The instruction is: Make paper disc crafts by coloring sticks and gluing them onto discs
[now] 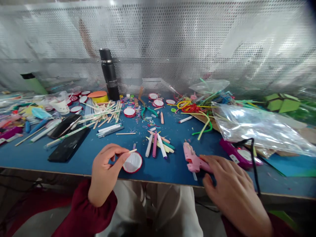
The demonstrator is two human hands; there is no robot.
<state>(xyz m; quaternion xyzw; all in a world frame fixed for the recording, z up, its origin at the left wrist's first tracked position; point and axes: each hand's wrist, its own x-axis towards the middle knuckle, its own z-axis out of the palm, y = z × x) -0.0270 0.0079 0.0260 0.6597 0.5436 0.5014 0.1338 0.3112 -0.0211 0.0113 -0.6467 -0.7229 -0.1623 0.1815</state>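
My left hand (108, 168) is closed in a pinch on a short wooden stick (133, 151). Just under the stick, by the table's front edge, lies a round white disc with a red rim (132, 162). A pink hot glue gun (194, 158) rests on its side further right, a clear glue stick poking out of its back end. My right hand (229, 179) reaches over the gun's handle; its fingertips touch or nearly touch it, while the thumb stands apart. Between the hands lie several markers (155, 144).
Wooden sticks (106, 113) are piled at the left, near a dark phone (69, 144) and a black bottle (109, 74). Green-handled pliers (149, 112) lie mid-table. Pipe cleaners (191, 107), a clear plastic bag (256, 126) and a purple device with a black cable (238, 153) are at the right.
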